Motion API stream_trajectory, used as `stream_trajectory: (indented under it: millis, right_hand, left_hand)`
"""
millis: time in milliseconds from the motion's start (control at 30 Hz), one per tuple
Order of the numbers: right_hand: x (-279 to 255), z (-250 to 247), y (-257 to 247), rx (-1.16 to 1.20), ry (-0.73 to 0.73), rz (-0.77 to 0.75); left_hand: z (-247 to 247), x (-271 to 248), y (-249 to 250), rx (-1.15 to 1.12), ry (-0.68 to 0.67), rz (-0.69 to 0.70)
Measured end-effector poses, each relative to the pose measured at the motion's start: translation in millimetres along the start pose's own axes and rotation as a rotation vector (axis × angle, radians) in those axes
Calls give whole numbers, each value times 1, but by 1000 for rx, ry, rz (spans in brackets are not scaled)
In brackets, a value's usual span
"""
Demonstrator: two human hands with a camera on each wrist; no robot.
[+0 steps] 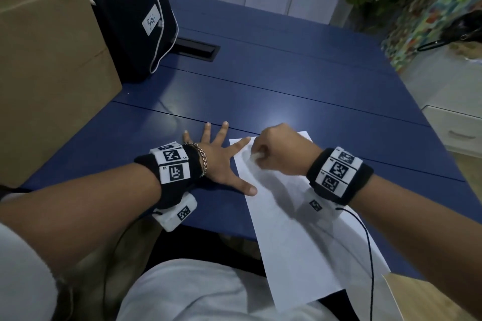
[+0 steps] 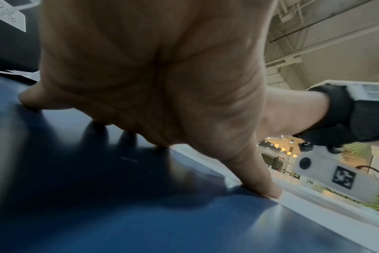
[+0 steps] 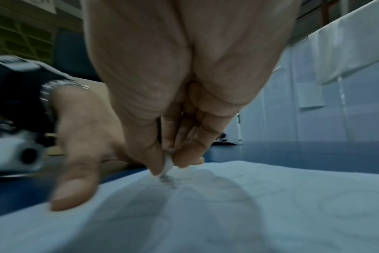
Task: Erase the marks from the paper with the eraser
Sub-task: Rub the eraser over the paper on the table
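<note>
A white sheet of paper (image 1: 294, 229) lies on the blue table, its near end hanging over the table's front edge. My right hand (image 1: 276, 154) pinches a small white eraser (image 1: 255, 156) and presses its tip onto the paper near the far left corner; in the right wrist view the eraser (image 3: 168, 165) sits between thumb and fingers, touching a faint grey mark (image 3: 170, 181). My left hand (image 1: 221, 161) lies flat with fingers spread, its thumb (image 1: 247, 187) and index finger on the paper's left edge. In the left wrist view the thumb (image 2: 260, 181) presses that edge.
A cardboard box (image 1: 47, 73) and a black bag (image 1: 133, 18) with a tag stand at the table's back left. A black cable slot (image 1: 195, 51) is set in the table (image 1: 287, 81). A wooden board corner (image 1: 417, 300) shows at bottom right. Plants and a drawer unit stand right.
</note>
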State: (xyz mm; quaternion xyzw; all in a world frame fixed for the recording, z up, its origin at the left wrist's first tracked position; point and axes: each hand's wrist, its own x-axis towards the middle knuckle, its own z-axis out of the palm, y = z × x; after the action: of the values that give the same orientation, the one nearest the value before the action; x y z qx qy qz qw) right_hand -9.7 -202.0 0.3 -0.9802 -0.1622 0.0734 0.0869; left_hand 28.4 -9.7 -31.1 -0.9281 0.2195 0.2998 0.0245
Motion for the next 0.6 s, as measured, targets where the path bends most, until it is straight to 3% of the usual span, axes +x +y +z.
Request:
stream_trajectory:
  millis: [100,267,433,600]
  right_hand:
    - [-4,-5,-1,13,-95,-59]
    - [8,-9,17,5,59,94]
    - [-7,-6,-7,41,-131,-48]
    - [11,-11,12,28,34,111]
  left_hand:
    - [-1,-1,0,5,-4,1]
    - [-1,-1,1,1,-15,-1]
    - [0,0,1,15,-16,-3]
    - [-1,0,2,15,-21,-9]
